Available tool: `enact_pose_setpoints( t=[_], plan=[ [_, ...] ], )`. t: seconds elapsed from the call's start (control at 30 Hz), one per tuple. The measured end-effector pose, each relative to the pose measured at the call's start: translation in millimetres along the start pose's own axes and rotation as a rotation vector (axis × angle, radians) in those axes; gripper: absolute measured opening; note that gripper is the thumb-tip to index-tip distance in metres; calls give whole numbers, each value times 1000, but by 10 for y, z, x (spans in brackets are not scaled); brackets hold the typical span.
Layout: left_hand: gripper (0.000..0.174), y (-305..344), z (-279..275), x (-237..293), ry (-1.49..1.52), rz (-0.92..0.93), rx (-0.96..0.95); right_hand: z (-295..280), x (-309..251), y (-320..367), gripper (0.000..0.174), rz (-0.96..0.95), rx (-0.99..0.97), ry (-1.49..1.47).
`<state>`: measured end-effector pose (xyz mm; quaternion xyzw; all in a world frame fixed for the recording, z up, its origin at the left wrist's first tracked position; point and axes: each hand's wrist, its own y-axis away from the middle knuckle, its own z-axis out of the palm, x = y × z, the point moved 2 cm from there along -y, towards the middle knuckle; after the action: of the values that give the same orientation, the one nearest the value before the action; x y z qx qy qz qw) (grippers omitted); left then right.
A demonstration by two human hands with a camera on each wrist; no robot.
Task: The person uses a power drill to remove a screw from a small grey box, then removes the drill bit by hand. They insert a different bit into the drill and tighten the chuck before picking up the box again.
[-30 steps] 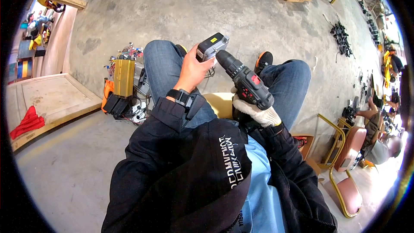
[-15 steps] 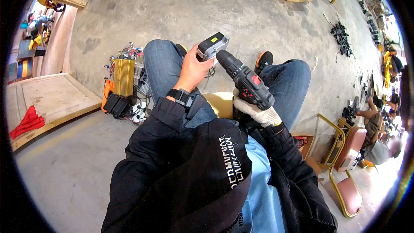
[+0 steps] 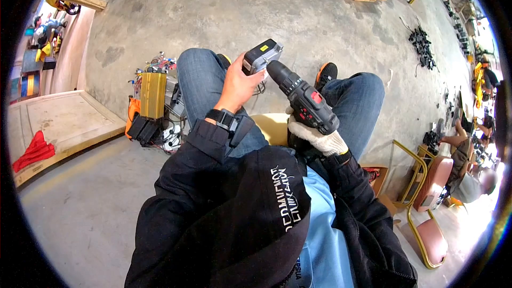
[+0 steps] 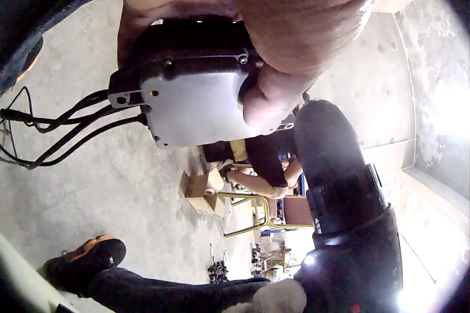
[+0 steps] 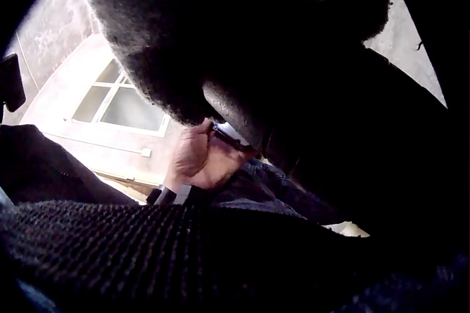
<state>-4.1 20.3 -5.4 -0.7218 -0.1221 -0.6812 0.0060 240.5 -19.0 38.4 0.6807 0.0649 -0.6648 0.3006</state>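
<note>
Between the knees, my bare left hand (image 3: pixel 238 86) grips a small black-and-silver box (image 3: pixel 261 57) with a yellow label on top. In the left wrist view its flat silver face (image 4: pixel 194 104) has small screws at the edge, the thumb lies over one corner, and black cables (image 4: pixel 81 124) trail from one side. My right hand (image 3: pixel 320 141), in a white knit glove, holds a black cordless drill (image 3: pixel 308 104) with red parts by its handle. The drill's chuck (image 4: pixel 329 133) points at the box's side flange, its tip right at that edge. The right wrist view is mostly dark with the glove and drill.
Left of my leg stand a gold finned metal unit (image 3: pixel 153 96) and tangled wires. A wooden panel (image 3: pixel 69 114) with a red cloth (image 3: pixel 36 152) lies farther left. To the right are pink chairs (image 3: pixel 434 181), a seated person, and black parts (image 3: pixel 421 48) on the floor.
</note>
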Motion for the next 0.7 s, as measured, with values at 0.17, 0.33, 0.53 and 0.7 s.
enact_pose_setpoints(
  t=[0.17,0.33,0.53,0.7],
  plan=[
    [39,1,4,30,-28,-26,1,-2,13,-4,44,-10,-16,37],
    [40,-17,-5,-32,-51,-18,9,-11,16,-13,43,-26,-30,54],
    [40,-16,-6,-44,-47,-18,20,-11,59,-10,38,-5,-22,24],
    [40,-13,-7,-40,-38,-17,12,-29,140,-3,44,43,-25,-29]
  ],
)
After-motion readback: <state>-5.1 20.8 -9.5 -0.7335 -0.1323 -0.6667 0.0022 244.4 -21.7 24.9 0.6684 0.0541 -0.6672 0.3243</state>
